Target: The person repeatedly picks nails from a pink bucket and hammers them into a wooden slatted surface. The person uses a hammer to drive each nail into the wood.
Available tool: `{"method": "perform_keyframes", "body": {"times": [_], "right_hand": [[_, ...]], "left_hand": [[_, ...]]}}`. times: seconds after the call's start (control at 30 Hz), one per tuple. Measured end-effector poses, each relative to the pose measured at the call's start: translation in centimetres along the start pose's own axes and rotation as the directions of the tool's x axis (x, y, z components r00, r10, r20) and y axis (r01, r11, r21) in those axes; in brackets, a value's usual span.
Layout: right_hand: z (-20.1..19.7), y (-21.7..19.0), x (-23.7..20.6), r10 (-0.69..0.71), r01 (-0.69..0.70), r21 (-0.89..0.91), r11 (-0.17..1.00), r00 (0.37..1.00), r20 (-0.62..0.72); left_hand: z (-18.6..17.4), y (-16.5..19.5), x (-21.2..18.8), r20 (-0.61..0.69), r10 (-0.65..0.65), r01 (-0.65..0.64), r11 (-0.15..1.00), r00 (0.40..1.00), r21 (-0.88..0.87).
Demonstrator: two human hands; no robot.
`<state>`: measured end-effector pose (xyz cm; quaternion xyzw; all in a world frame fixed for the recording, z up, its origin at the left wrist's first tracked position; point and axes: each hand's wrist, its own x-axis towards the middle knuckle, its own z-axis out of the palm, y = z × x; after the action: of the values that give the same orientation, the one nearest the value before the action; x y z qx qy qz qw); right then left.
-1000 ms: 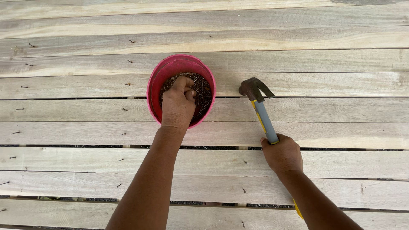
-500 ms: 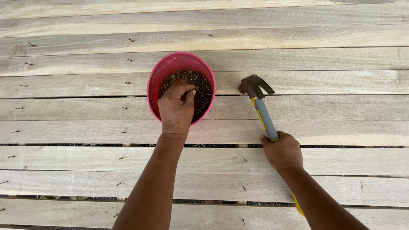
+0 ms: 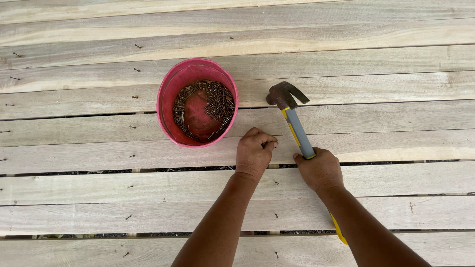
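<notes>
A pink bucket (image 3: 170, 89) with several dark nails in its bottom stands on pale wooden planks (image 3: 376, 89). My left hand (image 3: 254, 153) rests on a plank just right of the bucket, fingers pinched together on a small nail near the thumb tip. My right hand (image 3: 320, 170) grips the grey and yellow handle of a claw hammer (image 3: 286, 99). The hammer's dark head lies on the boards to the right of the bucket.
Nail heads dot the planks in rough columns, some bent or sticking up at the left edge. Dark gaps run between several boards, one (image 3: 396, 162) just beside my right hand.
My left hand has come out of the bucket and moved down and right onto the plank beside the hammer hand. The hammer has stayed in place.
</notes>
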<state>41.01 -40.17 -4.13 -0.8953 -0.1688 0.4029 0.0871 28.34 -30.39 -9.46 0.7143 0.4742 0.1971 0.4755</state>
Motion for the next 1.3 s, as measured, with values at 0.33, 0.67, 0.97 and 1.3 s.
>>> {"method": "perform_keyframes", "body": {"times": [0.33,0.67,0.97,1.3], "right_hand": [[0.0,-0.3,-0.1,0.006,-0.006,0.004,1.000,1.000,0.006],[0.0,-0.2,-0.1,0.004,-0.004,0.018,1.000,1.000,0.004],[-0.1,-0.3,-0.2,-0.004,0.004,0.013,1.000,1.000,0.014],[-0.1,-0.1,-0.1,-0.014,0.014,0.024,1.000,1.000,0.013]], "left_hand": [[-2.8,-0.3,-0.5,0.213,0.292,-0.359,0.815,0.932,0.454],[-2.5,0.4,-0.9,0.326,0.311,-0.450,0.631,0.893,0.631],[-2.7,0.1,-0.6,0.054,0.239,-0.243,0.901,0.969,0.359],[-0.5,-1.1,-0.8,-0.025,0.130,-0.131,0.990,0.991,-0.044]]}}
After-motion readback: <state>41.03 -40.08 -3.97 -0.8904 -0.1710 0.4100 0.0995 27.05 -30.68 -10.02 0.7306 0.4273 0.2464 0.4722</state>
